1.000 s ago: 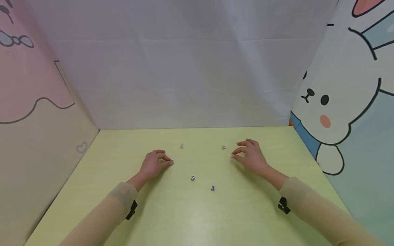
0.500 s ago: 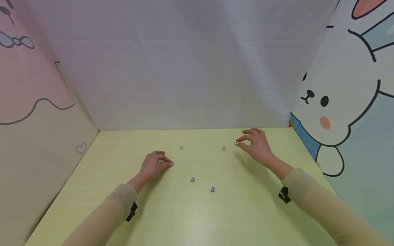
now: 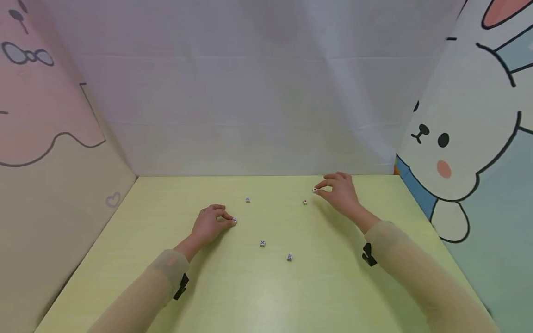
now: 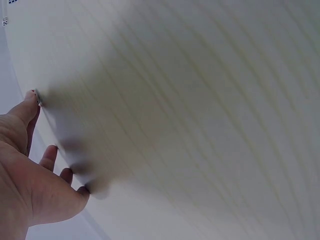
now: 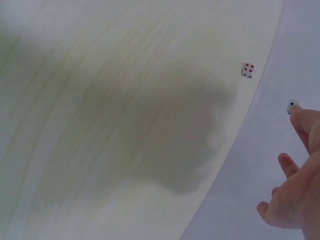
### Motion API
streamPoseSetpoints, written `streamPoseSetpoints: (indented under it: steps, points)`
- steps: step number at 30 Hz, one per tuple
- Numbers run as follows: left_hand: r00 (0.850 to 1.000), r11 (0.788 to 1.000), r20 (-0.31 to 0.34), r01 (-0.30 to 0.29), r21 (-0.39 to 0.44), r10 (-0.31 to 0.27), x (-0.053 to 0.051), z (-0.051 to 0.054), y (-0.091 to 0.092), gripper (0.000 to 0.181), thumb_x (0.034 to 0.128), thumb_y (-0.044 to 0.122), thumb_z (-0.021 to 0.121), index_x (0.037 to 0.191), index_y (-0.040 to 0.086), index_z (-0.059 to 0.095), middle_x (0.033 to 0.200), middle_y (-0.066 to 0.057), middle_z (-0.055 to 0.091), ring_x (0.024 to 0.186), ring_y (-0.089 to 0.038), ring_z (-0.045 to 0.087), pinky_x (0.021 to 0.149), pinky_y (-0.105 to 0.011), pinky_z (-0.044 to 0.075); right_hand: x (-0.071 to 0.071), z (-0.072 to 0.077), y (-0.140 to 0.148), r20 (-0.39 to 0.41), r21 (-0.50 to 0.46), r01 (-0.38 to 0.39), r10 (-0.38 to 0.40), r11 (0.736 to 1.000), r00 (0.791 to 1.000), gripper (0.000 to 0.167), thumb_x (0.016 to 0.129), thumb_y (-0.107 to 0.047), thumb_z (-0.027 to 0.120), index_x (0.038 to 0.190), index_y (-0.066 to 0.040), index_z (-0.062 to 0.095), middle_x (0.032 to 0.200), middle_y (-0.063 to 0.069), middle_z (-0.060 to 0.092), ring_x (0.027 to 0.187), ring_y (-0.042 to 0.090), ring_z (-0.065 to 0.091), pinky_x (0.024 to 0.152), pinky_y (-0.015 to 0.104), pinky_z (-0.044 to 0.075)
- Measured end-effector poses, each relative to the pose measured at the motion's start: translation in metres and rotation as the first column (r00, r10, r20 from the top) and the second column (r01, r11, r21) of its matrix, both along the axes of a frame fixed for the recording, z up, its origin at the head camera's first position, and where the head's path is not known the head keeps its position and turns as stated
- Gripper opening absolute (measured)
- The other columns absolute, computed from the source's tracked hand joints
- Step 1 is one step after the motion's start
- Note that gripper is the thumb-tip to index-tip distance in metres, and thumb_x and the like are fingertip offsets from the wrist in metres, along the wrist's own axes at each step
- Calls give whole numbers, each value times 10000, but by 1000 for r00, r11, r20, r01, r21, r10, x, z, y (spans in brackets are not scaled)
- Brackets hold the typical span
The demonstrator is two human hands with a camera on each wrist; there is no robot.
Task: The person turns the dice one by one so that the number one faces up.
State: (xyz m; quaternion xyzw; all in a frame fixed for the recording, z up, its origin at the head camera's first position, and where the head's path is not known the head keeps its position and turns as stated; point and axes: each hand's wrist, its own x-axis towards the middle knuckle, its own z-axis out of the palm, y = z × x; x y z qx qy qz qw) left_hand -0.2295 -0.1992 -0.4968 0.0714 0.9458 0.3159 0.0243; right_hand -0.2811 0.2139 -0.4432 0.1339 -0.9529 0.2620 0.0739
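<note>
Between thumb and forefinger, my left hand (image 3: pixel 209 225) pinches a small white die (image 3: pixel 234 220) at the left of the table. In the left wrist view that hand's fingertips are close to the tabletop, and only an edge of the die shows. My right hand (image 3: pixel 340 192) pinches another white die (image 5: pixel 292 105), raised above the far right part of the table. Just in front of that hand, a die with a red spot on top (image 3: pixel 305 202) lies on the table; the right wrist view shows red spots on one of its faces.
Other loose dice lie on the pale yellow table (image 3: pixel 250 296): one at the back (image 3: pixel 247 200), one in the middle (image 3: pixel 263 243) and one nearer the front (image 3: pixel 289 257). A white cloth wall (image 3: pixel 258 115) stands behind; printed panels (image 3: pixel 454 157) flank the sides.
My right hand has lifted its die off the table and carried it toward the back, then slightly left. The left hand keeps its pinch in place. The head view has shifted slightly.
</note>
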Motion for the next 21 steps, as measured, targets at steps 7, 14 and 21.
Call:
streamPoseSetpoints:
  steps: [7,14,21]
  points:
    - [1000,1000,0,2,-8,-2,2,1,1,159,947,288,759,982,136,793,1458,-183,531,1382,-507,376,1148,-607,306,-7,-12,-5,62,23,28,-30,999,998,214,961,-277,728,1074,-116,811,1416,223,561,1421,475,286,1194,594,145]
    - [1000,1000,-18,3,-8,-3,4,4,2,133,945,274,760,952,144,791,1437,-186,548,1363,-512,397,1133,-607,326,-8,-26,-6,98,60,38,-44,997,994,195,963,-259,734,1066,-117,817,1386,216,599,1395,441,361,1195,584,145]
    - [1000,1000,-14,5,-15,-5,4,4,2,137,945,277,760,957,144,792,1436,-186,550,1360,-506,402,1135,-601,324,-8,-33,-7,87,85,24,-31,996,996,173,960,-232,732,1049,-114,821,1315,210,650,1339,391,467,1194,561,156]
